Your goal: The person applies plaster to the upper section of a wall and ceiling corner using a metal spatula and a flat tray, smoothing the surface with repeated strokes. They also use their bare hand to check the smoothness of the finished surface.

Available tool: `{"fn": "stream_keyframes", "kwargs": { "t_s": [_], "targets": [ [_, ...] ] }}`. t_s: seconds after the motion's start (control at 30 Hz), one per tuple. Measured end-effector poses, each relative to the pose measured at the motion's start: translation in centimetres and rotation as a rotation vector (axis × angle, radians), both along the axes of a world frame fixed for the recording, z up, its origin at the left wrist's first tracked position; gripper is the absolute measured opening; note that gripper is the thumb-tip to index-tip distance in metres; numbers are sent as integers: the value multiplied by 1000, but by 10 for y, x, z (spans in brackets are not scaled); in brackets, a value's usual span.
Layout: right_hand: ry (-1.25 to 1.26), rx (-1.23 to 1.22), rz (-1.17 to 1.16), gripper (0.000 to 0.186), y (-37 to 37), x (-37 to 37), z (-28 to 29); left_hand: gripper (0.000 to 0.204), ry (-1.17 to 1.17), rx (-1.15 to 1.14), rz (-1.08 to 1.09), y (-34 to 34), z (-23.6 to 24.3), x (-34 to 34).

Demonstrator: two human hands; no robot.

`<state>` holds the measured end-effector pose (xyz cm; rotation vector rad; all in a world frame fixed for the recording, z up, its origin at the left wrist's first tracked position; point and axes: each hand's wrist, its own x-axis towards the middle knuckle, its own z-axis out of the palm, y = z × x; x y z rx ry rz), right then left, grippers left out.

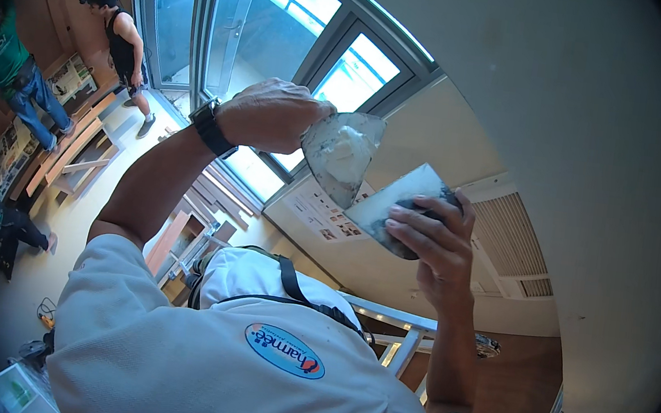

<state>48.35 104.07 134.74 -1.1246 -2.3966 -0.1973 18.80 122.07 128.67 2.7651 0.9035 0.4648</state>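
My left hand [272,114], with a dark wristwatch [210,123], grips a metal putty knife [328,157] with a blob of white paste [351,150] on its blade; the handle is hidden by my fingers. My right hand [438,240] is wrapped round a second, wide blade [400,194], pale on its face and dark-stained near my fingers. The two blades are side by side in front of me, their near corners close; whether they touch I cannot tell.
A metal ladder [415,341] stands below me. Three co-workers [123,49] are at the left near wooden planks [77,151]. A glazed door [364,70] is ahead, a vent grille [504,236] and a printed sheet [318,209] beyond my hands, a pale surface [595,132] right.
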Motion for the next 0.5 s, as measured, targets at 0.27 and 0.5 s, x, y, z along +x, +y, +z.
{"fn": "stream_keyframes", "kwargs": {
  "t_s": [0.27, 0.5],
  "targets": [
    [-63, -28, 32, 40, 6, -16, -10, 62, 37, 15, -12, -1, 8, 5],
    [-10, 10, -14, 33, 17, -14, 5, 51, 77, 25, 106, -14, 7, 8]
  ]
}}
